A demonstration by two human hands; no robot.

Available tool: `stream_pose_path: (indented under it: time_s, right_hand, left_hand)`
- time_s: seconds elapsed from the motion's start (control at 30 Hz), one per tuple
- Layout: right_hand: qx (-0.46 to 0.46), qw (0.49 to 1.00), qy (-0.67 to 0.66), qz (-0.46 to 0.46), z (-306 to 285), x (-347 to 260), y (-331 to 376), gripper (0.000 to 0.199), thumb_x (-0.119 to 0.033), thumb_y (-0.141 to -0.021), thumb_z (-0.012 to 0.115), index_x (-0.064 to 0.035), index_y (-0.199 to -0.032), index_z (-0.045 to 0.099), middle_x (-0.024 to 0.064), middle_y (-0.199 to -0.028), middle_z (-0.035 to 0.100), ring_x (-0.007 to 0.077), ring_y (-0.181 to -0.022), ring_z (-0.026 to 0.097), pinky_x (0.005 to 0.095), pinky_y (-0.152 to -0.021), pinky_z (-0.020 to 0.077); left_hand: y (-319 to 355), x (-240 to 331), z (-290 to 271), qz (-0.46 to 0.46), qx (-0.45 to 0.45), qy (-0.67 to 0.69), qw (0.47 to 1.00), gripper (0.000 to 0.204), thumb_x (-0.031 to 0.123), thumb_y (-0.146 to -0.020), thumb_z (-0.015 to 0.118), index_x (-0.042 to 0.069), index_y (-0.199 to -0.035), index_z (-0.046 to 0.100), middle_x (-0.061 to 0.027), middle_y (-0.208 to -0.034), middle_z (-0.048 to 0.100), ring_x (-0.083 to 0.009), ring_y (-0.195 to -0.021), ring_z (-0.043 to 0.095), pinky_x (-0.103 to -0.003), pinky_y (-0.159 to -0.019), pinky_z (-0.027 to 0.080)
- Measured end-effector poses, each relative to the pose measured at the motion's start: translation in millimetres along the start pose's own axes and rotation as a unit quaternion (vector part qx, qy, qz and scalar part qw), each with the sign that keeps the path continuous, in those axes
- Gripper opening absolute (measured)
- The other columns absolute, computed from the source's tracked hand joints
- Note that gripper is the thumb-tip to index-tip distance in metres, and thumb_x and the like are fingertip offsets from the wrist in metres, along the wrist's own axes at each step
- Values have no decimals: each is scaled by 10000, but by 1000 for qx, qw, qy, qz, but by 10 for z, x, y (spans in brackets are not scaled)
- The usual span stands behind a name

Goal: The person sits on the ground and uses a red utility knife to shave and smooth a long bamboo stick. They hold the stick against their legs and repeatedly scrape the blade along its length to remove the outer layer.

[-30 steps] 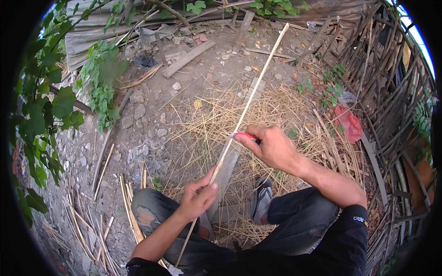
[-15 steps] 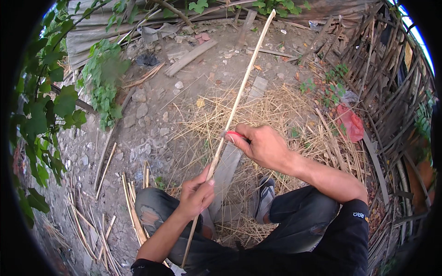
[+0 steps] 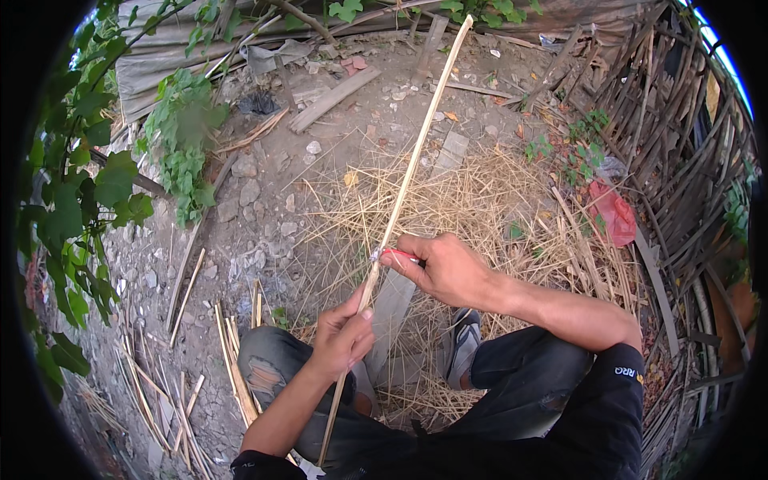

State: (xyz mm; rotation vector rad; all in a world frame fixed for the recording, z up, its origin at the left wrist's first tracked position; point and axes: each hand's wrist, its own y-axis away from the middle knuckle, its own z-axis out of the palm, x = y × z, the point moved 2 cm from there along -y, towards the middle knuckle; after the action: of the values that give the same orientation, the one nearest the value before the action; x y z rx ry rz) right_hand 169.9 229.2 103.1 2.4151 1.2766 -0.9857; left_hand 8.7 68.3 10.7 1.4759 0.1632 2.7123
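Observation:
A long, pale strip of split bamboo or wood [image 3: 414,160] slants from between my knees up to the far edge of the ground. My left hand [image 3: 342,338] is closed around its lower part, above my left knee. In my right hand [image 3: 452,270] is a small red-handled knife [image 3: 400,255], pinched between thumb and fingers. Its short metal end touches the strip a little above my left hand. My fingers hide most of the handle. Thin shavings [image 3: 472,196] lie scattered on the ground beyond my hands.
A grey plank [image 3: 392,308] lies between my feet. Several cut strips [image 3: 237,364] lean beside my left knee. At the right stands a fence of stacked sticks [image 3: 640,136], with a red plastic bag [image 3: 612,214] near it. Leafy vines [image 3: 180,144] hang at the left.
My right hand has drawn the knife down along the strip, nearer to my left hand. The left hand keeps its grip in about the same place.

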Motion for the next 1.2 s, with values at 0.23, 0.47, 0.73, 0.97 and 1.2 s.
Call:
stream_pose_path:
  time_s: [0.23,0.47,0.73,0.97,1.2]
  right_hand:
    - [-78,996,-41,-14,119,-59,22,424,-431,-1063,606,-24,-1014,714,201,-741,655,338,-693,635,458,-645,508]
    - [31,989,-132,63,-89,79,-47,481,-458,-1013,690,15,-925,719,107,-629,606,171,-584,550,403,-588,480]
    - [41,990,-125,44,28,167,-29,337,-311,-947,782,16,-903,715,108,-605,586,141,-557,526,376,-550,465]
    - [-114,971,-162,-133,-12,-6,80,257,-223,-946,773,23,-913,705,143,-615,600,209,-549,514,377,-565,458]
    - [77,993,-15,-86,-26,213,-48,411,-378,-1070,562,31,-1085,609,220,-681,634,433,-668,651,520,-635,484]
  left_hand:
    - [-106,104,28,-22,37,44,998,510,93,-1101,507,144,-1603,438,53,-629,376,-36,-413,324,-220,-380,293]
    - [-85,-28,-15,80,26,-94,992,522,42,-1073,546,79,-1585,451,48,-675,473,-26,-444,385,-212,-404,298]
    - [-130,-119,98,115,76,-251,958,532,48,-1046,633,19,-1556,486,95,-787,570,18,-659,452,-193,-570,363]
    - [-180,-15,-155,78,154,-175,969,517,86,-1080,577,76,-1584,463,83,-697,463,-10,-535,384,-215,-471,299]
    - [-52,83,-62,-36,41,34,998,475,149,-1135,428,114,-1607,387,31,-722,385,-47,-419,310,-216,-361,269]
